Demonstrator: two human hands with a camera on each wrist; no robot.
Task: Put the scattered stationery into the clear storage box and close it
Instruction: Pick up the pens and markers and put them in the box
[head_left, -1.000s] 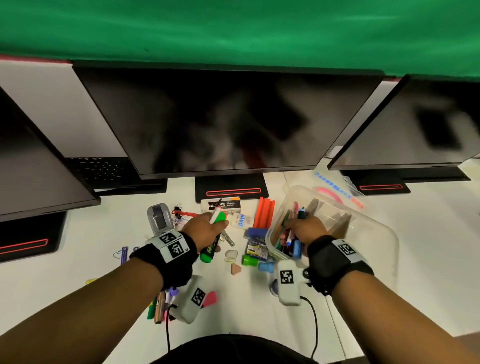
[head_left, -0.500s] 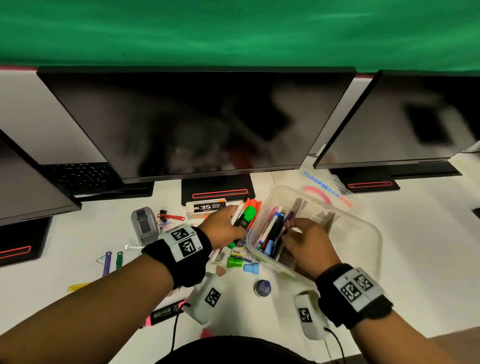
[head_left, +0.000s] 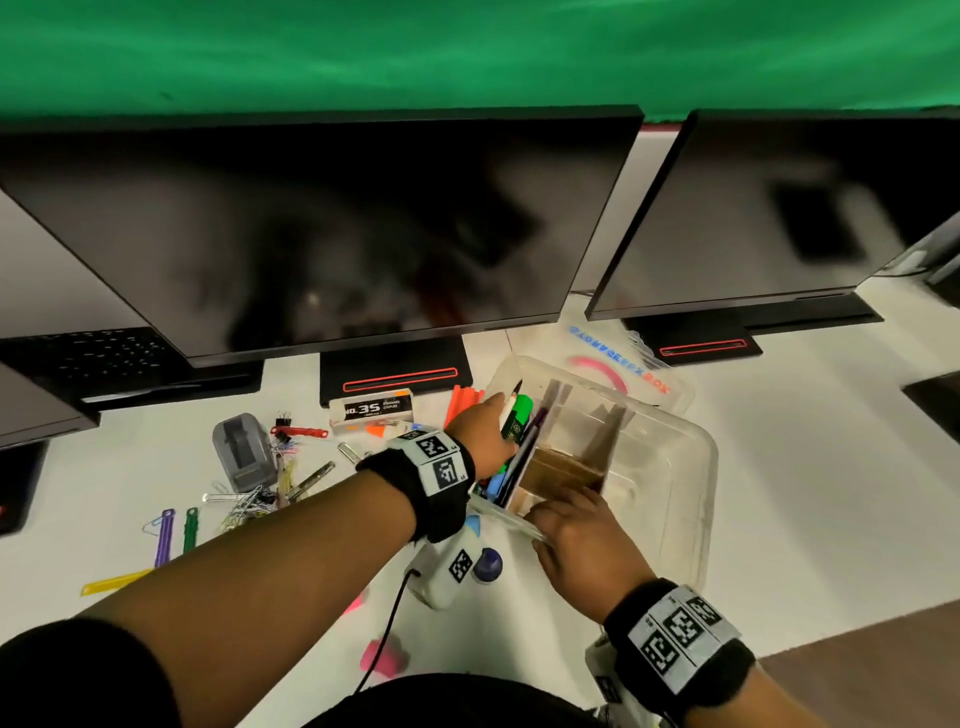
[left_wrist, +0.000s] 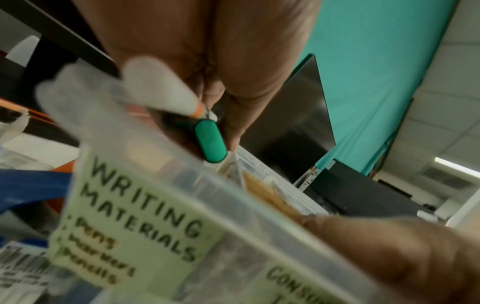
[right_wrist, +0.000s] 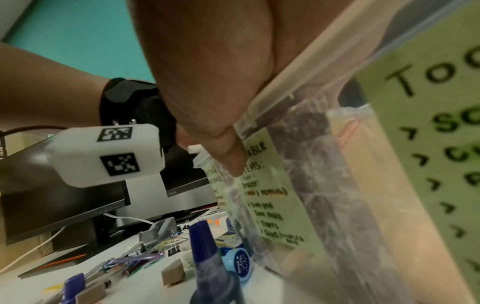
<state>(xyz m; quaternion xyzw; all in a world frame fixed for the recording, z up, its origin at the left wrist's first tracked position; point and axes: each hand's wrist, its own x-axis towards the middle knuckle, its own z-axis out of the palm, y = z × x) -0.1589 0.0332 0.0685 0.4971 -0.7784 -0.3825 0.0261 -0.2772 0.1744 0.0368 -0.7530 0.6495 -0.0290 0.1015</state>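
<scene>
Left hand (head_left: 480, 434) pinches green highlighter (head_left: 517, 423) plus white pen (left_wrist: 158, 86) over writing compartment of clear storage box (head_left: 691, 499). Right hand (head_left: 576, 540) grips near rim, steadying. Highlighter: light, stiff, smooth plastic barrel; hold mid-barrel. Box: thin, glossy, flexible walls, cardboard dividers.

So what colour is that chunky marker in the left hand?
Green highlighter with black trim, in the left hand; clearest in the head view.

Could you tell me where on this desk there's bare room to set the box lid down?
Bare desk lies right of the clear storage box, below the right monitor. Left of the box it is crowded: tape dispenser, staples box, paper clips.
</scene>
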